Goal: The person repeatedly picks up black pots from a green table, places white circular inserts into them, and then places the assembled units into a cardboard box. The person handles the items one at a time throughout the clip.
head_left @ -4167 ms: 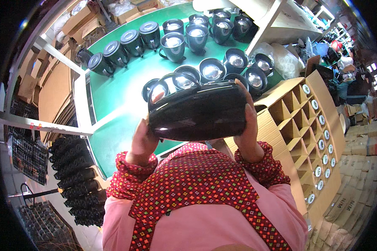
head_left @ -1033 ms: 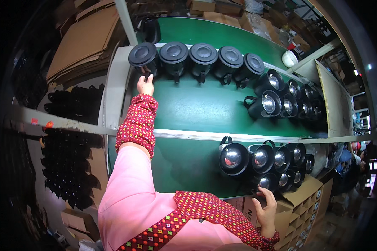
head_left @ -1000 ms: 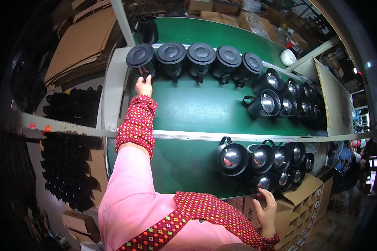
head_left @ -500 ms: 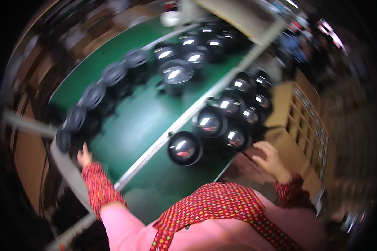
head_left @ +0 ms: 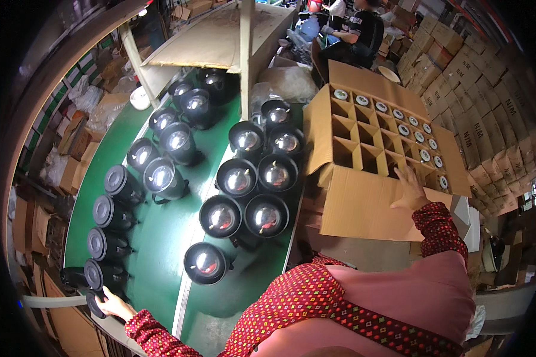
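Observation:
At the near left end of a row of black jugs with flat round covers, my left hand (head_left: 114, 304) has its fingers on the edge of the nearest covered jug (head_left: 95, 303). The other covered jugs (head_left: 104, 210) stand in line beyond it. My right hand (head_left: 412, 191) is over the near side of an open cardboard box (head_left: 363, 199), fingers spread, with nothing visible in it. Cardboard dividers split the box into cells. Several cells show round white tops (head_left: 424, 156), while others look dark inside. Black jugs with shiny, mirror-like domed interiors (head_left: 221, 217) stand between my hands.
The jugs stand on a green work surface (head_left: 155, 238), divided by a pale metal rail (head_left: 184, 297). A board shelf (head_left: 202, 35) and post overhang its far end. Stacked cartons (head_left: 488, 131) line the right side. Another person (head_left: 357, 33) sits at the back.
My view has swung right, bringing the whole divided box into sight. The right hand has moved from beside the box to over its near cells. My left hand stays by the near covered jugs.

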Demonstrator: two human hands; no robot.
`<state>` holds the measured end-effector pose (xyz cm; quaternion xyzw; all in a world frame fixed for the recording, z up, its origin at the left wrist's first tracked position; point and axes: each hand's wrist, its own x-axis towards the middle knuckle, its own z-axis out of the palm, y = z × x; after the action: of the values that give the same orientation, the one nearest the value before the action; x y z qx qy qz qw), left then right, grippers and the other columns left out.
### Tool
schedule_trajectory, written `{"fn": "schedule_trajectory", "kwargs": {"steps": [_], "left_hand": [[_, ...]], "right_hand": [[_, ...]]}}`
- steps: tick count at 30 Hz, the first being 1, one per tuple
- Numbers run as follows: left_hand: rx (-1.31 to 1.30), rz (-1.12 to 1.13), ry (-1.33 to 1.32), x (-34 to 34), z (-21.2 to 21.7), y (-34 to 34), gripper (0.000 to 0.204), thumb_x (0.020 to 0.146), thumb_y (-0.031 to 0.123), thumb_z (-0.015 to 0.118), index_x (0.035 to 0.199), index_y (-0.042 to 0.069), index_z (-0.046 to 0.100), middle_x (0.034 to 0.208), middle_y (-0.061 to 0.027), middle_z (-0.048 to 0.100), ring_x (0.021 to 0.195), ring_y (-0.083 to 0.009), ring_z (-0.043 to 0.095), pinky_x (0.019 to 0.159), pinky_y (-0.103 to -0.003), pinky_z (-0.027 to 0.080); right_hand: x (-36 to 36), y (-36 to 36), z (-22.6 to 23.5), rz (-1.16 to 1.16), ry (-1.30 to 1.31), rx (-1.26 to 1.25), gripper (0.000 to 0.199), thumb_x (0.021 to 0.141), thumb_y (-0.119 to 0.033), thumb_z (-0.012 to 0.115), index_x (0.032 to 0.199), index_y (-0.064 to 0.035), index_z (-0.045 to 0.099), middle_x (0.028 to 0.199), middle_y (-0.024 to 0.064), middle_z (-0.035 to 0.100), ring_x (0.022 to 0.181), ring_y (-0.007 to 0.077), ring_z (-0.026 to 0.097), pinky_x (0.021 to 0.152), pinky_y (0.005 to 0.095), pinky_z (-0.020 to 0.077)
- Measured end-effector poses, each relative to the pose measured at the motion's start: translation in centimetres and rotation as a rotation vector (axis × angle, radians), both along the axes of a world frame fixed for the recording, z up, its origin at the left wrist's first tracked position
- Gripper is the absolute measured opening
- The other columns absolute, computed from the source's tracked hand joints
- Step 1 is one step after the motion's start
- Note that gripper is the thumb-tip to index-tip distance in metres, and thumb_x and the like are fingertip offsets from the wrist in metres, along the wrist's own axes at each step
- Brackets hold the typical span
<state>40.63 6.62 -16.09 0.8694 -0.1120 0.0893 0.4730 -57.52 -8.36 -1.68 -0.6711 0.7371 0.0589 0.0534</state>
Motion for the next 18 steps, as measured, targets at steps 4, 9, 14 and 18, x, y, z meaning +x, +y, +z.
{"fn": "schedule_trajectory", "kwargs": {"steps": [4,9,14,18], "left_hand": [[-0.314,-0.627,-0.171,-17.3,12.1,-9.7,0.054,0.098,0.006,0.070,0.147,-0.003,0.049,0.154,-0.0217,0.046,0.141,-0.0319,0.050,0.112,-0.043,0.047],[-0.080,-1.439,-0.213,-43.2,18.4,-18.5,0.085,0.075,0.008,0.090,0.149,0.005,0.047,0.163,-0.0224,0.032,0.146,-0.0410,0.042,0.115,-0.048,0.042],[0.344,-2.054,-0.329,-62.8,16.8,-26.5,0.109,0.070,0.038,0.095,0.156,0.000,0.038,0.165,-0.0344,0.021,0.155,-0.0532,0.021,0.126,-0.059,0.026],[0.547,-2.204,-0.715,-70.4,13.7,-31.9,0.137,0.065,0.061,0.091,0.165,0.001,0.021,0.168,-0.0353,0.012,0.158,-0.0533,0.011,0.125,-0.068,0.017]], "right_hand": [[-1.8,-4.0,-4.0,0.264,0.219,-0.092,0.135,0.048,-0.054,0.097,0.160,-0.0116,0.036,0.167,0.0261,0.029,0.159,0.0402,0.022,0.130,0.0576,0.0114],[-4.7,-4.6,-8.1,0.433,0.320,-0.170,0.101,0.078,-0.053,0.078,0.158,-0.0033,0.042,0.169,0.0193,0.033,0.160,0.0360,0.023,0.131,0.0563,0.0099],[-3.6,-4.2,-5.3,0.443,0.015,-0.210,0.052,0.089,-0.026,0.073,0.133,0.0006,0.064,0.161,0.0189,0.042,0.156,0.0397,0.029,0.130,0.0578,0.0228],[-5.0,-4.2,-5.3,0.448,-0.319,-0.197,0.041,0.090,-0.024,0.076,0.123,-0.0014,0.067,0.147,0.0179,0.049,0.150,0.0429,0.033,0.127,0.0563,0.0297]]}}
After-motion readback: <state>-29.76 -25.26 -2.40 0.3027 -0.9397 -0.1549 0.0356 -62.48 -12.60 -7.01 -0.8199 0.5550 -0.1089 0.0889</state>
